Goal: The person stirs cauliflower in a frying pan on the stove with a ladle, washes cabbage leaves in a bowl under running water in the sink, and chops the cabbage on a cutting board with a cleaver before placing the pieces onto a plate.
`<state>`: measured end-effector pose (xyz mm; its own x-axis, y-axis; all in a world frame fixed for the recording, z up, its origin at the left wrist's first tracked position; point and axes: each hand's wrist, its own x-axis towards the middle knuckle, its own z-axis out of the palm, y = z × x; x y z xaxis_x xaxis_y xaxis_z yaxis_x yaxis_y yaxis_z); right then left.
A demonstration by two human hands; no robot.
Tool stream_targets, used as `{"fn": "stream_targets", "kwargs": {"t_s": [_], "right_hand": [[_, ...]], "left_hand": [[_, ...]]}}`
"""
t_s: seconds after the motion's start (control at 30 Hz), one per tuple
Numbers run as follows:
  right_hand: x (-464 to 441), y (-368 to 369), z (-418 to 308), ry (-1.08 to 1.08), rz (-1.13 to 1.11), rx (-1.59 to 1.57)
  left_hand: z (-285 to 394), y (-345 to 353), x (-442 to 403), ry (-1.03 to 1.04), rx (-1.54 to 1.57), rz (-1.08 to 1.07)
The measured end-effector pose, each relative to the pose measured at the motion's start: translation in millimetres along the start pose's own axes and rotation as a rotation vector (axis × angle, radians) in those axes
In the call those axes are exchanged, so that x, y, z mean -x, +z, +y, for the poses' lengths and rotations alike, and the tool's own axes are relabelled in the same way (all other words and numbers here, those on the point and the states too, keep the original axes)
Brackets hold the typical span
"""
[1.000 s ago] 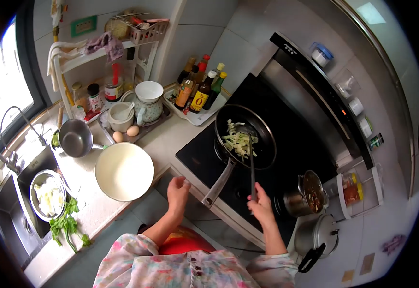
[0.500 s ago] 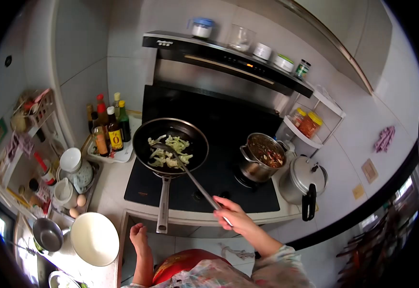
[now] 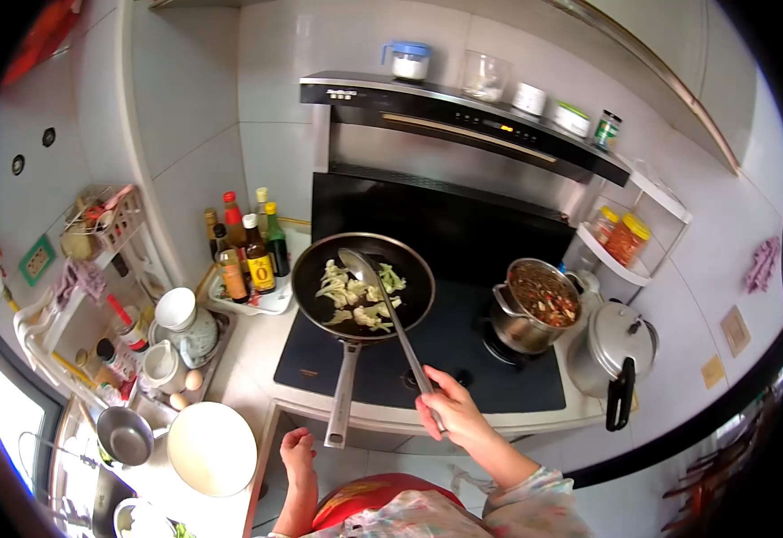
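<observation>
My right hand is closed around the handle of a long metal cooking spoon. The spoon's oval head rests among pale cauliflower pieces in a dark frying pan. The pan sits on the left side of the black hob, its steel handle pointing towards me. My left hand hangs below the counter edge, left of the pan handle's end and not touching it. Its fingers are curled in, with nothing visible in them.
A steel pot of dark, red-flecked food stands on the right burner. Beside it is a pressure cooker. Sauce bottles stand in a tray on the left. Nearer are a large cream bowl, a small saucepan and eggs.
The view has shifted, so the scene sits further right. The spoon's head has moved towards the far side of the pan, and the cauliflower is rearranged. My left hand stays curled.
</observation>
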<state>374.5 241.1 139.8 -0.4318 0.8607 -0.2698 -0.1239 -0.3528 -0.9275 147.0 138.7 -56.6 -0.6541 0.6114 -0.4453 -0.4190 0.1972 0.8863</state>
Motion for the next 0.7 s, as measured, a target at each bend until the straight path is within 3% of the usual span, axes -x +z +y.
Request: {"fn": "stream_targets", "kwargs": {"t_s": [0.07, 0.23, 0.33, 0.53, 0.6, 0.7], "right_hand": [[10, -7, -12, 0.101, -0.051, -0.189], [31, -12, -3, 0.102, -0.123, -0.084], [15, -23, 4, 0.141, -0.056, -0.158], [-13, -30, -1, -0.110, 0.050, -0.003], [-16, -30, -2, -0.109, 0.117, 0.069], [-4, -30, -6, -0.017, 0.076, -0.079]], "left_hand": [[6, 2, 3, -0.006, 0.011, 0.007], [10, 5, 5, -0.010, 0.018, 0.027], [11, 6, 6, -0.020, 0.002, 0.037], [9, 5, 5, -0.006, 0.029, 0.043], [13, 7, 9, 0.009, -0.013, 0.061], [14, 7, 11, -0.004, -0.011, 0.089]]}}
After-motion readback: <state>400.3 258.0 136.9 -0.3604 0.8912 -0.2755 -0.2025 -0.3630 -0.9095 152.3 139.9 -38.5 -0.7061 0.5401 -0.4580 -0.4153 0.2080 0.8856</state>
